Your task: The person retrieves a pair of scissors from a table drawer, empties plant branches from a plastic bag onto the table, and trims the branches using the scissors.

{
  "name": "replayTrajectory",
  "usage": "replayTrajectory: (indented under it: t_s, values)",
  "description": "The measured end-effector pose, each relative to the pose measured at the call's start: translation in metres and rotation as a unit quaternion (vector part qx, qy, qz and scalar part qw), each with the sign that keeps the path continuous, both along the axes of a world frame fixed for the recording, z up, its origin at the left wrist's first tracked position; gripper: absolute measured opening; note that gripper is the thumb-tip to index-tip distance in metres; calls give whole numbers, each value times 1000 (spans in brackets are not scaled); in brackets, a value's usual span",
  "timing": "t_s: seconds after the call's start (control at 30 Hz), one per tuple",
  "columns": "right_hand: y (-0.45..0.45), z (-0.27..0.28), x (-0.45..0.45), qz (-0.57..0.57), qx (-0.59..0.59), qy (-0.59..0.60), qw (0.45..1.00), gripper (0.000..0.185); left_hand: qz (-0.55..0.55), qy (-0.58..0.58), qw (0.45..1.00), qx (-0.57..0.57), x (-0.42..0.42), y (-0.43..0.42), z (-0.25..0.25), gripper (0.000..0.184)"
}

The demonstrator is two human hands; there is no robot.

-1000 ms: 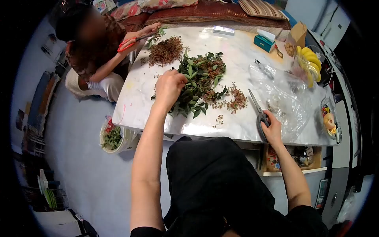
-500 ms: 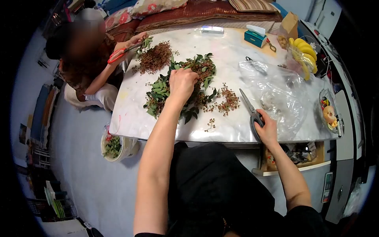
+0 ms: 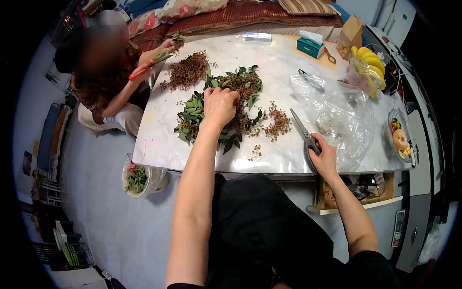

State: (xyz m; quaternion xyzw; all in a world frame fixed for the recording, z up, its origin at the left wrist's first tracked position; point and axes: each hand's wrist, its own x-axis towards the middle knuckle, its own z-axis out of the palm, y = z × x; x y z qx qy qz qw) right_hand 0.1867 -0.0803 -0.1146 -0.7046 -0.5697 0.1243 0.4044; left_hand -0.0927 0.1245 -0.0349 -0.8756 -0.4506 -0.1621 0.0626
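My left hand point(image 3: 220, 107) is over the pile of leafy stems with berries point(image 3: 192, 113), its fingers closed and bent down into the leaves; what they pinch is hidden. In my right hand point(image 3: 323, 155) are dark-handled scissors point(image 3: 304, 132), blades pointing up and left above the table, slightly apart from the berries. A small cluster of reddish-brown berries point(image 3: 277, 121) lies right of the leafy pile, with a few more berries point(image 3: 255, 152) nearer the front edge. Farther back on the left is a heap of loose berry clusters point(image 3: 187, 71).
Across the left corner a person point(image 3: 113, 82) holds red-handled scissors point(image 3: 140, 72) and a sprig. A clear plastic bag point(image 3: 337, 120), tissue box point(image 3: 310, 47), bananas point(image 3: 371, 62) and snack tray point(image 3: 399, 137) are right. A bucket point(image 3: 144, 182) stands below left; an open drawer point(image 3: 361, 206) juts out below right.
My left hand has moved right across the leafy pile, over its middle. The view has shifted slightly. The other person's scissors have shifted slightly from the sprig. My right hand still holds its scissors.
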Motion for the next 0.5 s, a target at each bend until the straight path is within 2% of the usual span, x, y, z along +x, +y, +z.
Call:
replayTrajectory:
  t_s: [0.1, 0.23, 0.43, 0.5]
  values:
    - [-1, 2, -1, -3, -4, -6, 1000, 47, 1, -24, 998, -64, -4, 0, 3, 17]
    - [0, -4, 1, 0, 20, -16, 1000, 47, 5, -62, 996, -57, -6, -4, 2, 15]
    - [0, -1, 0, -10, -11, -9, 1000, 47, 12, -52, 999, -13, -6, 0, -11, 12]
    - [0, -1, 0, -9, -3, -16, 1000, 47, 12, -81, 996, -25, -7, 2, -8, 12]
